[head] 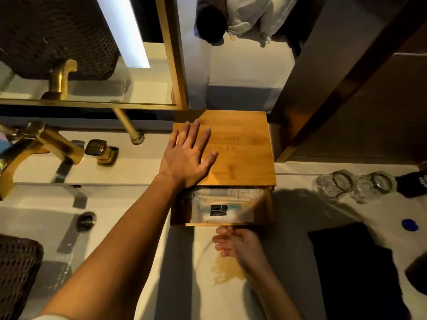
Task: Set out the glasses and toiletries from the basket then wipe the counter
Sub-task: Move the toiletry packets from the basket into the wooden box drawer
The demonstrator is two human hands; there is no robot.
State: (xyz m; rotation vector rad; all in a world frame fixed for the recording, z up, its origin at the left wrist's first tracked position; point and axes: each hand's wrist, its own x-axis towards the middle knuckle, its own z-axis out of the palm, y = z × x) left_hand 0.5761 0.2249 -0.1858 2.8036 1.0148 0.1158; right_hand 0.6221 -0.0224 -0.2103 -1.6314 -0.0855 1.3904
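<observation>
Here: white tabletop [288, 227] beside sink with gold faucet [41, 144]. Left hand [188, 155] flat, grip apart, on wooden box [242, 153]. Right hand [233, 244] spread below open drawer [221, 206]. Glasses [355, 185] well right.

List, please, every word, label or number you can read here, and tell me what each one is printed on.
"JOYCE": end of the top engraved line on the wooden box lid; its start and the line below are too faint to read.
Sachet in the open drawer: print too blurred.
Dark object beside the glasses: white lettering unreadable.

box [240, 155] left of glasses [355, 185], packets [221, 206] inside
</observation>
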